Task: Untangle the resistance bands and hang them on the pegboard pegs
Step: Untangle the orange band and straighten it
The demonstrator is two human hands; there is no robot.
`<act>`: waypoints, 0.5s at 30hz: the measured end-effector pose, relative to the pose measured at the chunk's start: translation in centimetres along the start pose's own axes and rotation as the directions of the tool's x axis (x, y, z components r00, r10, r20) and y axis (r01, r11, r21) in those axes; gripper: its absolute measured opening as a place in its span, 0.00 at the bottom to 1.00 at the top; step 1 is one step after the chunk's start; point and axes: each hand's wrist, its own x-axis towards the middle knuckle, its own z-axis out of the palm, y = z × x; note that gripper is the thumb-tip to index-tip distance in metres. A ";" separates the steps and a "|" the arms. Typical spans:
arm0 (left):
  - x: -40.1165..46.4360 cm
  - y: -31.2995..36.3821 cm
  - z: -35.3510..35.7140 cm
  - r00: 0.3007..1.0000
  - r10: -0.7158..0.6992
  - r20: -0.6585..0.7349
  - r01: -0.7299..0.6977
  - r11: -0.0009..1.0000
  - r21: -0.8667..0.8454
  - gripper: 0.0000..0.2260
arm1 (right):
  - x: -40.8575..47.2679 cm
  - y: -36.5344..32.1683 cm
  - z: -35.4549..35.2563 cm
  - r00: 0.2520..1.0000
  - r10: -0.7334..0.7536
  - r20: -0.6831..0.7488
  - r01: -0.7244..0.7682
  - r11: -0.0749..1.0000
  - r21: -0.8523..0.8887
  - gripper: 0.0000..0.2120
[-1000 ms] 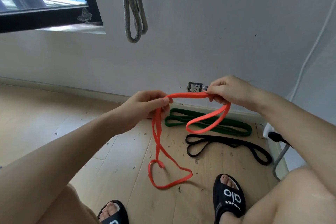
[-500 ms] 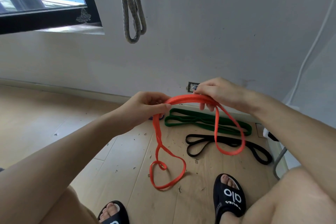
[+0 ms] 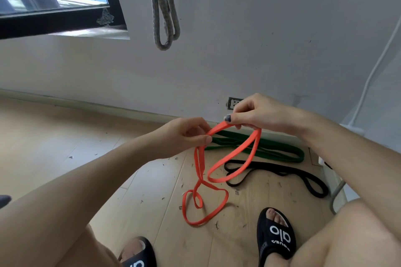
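Underfoot, green band [image 3: 271, 147] and black band [image 3: 282, 172] lie on plank floor [image 3: 65, 136].

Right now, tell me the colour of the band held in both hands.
Orange band; the head view shows it clearly, pinched by the left hand and right hand.

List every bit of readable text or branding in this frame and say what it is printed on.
"alo", white letters, seen upside down, on the strap of the black slide on the right foot.
A smaller white word under it: too small to read.
White letters on the left foot's slide: cut off by the frame edge, unreadable.
Orange band, green band, black band: no print visible.
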 end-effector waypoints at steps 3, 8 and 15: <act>0.0 0.2 0.1 1.000 0.024 -0.014 -0.024 1.000 0.021 0.07 | 0.1 0.4 -0.2 0.999 0.017 0.037 -0.017 1.000 -0.012 0.18; -0.2 1.2 -0.4 0.997 -0.030 -0.071 0.016 0.982 -0.190 0.07 | 0.0 0.6 0.2 0.997 0.023 0.073 -0.024 1.000 0.013 0.18; -0.5 1.5 -0.7 0.998 -0.053 -0.017 0.040 0.899 -0.435 0.07 | 0.1 0.3 0.2 0.996 0.000 0.084 -0.011 0.992 0.128 0.15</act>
